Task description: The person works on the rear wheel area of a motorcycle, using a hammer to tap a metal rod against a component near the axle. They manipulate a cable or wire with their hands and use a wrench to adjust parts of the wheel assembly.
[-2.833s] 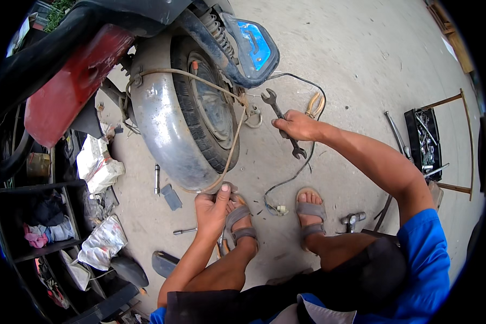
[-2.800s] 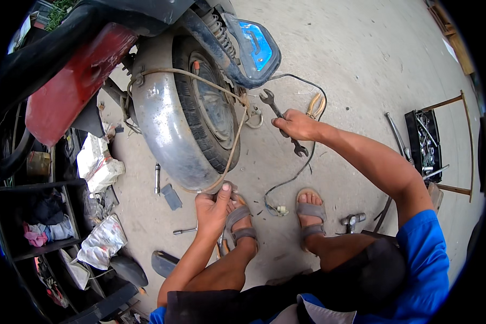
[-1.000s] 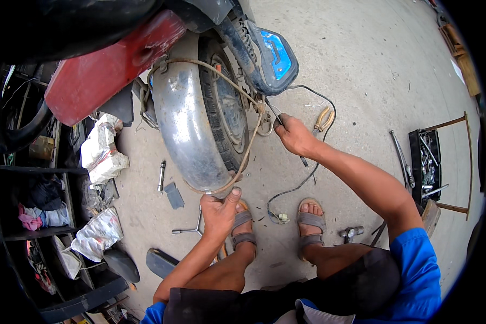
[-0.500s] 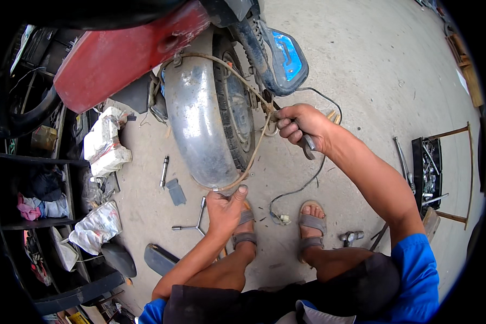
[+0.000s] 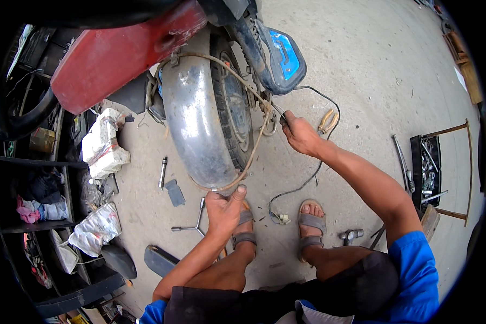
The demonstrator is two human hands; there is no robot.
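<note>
A grey, scuffed mudguard [image 5: 188, 127] covers the wheel [image 5: 235, 108] of a red-panelled motorbike [image 5: 127, 56]. Around it runs a thin rusty metal stay [image 5: 257, 147], which meets a bolted joint [image 5: 267, 106] beside the wheel. My left hand [image 5: 224, 208] is closed on the stay at the mudguard's lower edge, thumb up. My right hand [image 5: 301, 134] is a fist around a dark metal wrench [image 5: 278, 110], mostly hidden by the fingers. The wrench's thin end points at the joint; whether it touches I cannot tell.
Yellow-handled pliers [image 5: 328, 121] and a black cable [image 5: 313, 181] lie right of the wheel. A hammer [image 5: 352, 235] and a toolbox [image 5: 427, 167] are farther right. A three-armed wrench [image 5: 198, 221] and a socket tool [image 5: 163, 171] lie left, near a cluttered shelf [image 5: 32, 227].
My right hand has turned and shifted slightly down, uncovering the pliers. The wrench's jaw no longer shows below the fist; a thin end now reaches toward the joint. My left hand stays put.
</note>
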